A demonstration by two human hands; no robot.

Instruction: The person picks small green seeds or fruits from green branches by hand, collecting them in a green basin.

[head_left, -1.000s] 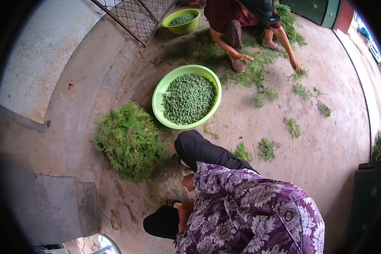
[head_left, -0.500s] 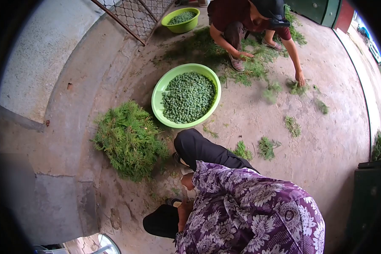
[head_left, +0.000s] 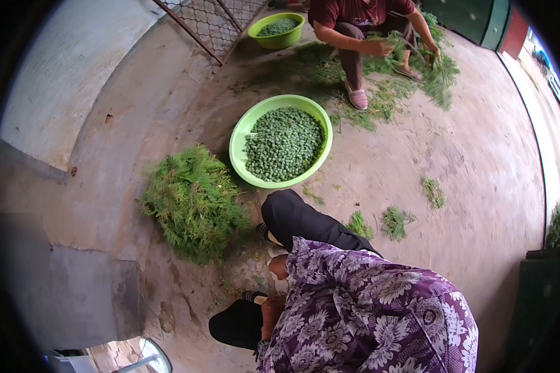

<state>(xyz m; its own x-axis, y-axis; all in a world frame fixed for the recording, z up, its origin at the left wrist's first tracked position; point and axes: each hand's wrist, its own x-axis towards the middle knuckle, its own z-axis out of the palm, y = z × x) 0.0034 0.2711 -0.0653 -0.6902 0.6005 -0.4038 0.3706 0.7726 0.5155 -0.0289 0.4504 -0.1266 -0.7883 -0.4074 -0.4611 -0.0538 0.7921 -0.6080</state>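
Note:
My right hand (head_left: 279,267) shows only in part beside my upper knee, at the edge of the purple flowered sleeve. Lower down, my left hand (head_left: 270,311) is partly visible between the sleeve and my other knee. The fingers of both are too hidden to show whether they are open or closed, and I can make out nothing in them. Left of my knees lies a bushy heap of green sprigs (head_left: 196,205). A light green basin (head_left: 235,149) beyond my upper knee holds many small green cones or berries (head_left: 284,144).
Across from me a person in a maroon shirt (head_left: 339,18) squats, holding leafy branches (head_left: 438,74) in their hands. A second green basin (head_left: 279,42) stands behind. Small sprigs (head_left: 394,222) lie scattered on the concrete floor. A metal mesh (head_left: 211,25) leans at the upper left.
The other person has drawn back and lifted leafy branches from the floor, where their hand was reaching down. The view has shifted slightly; my hands stay in place.

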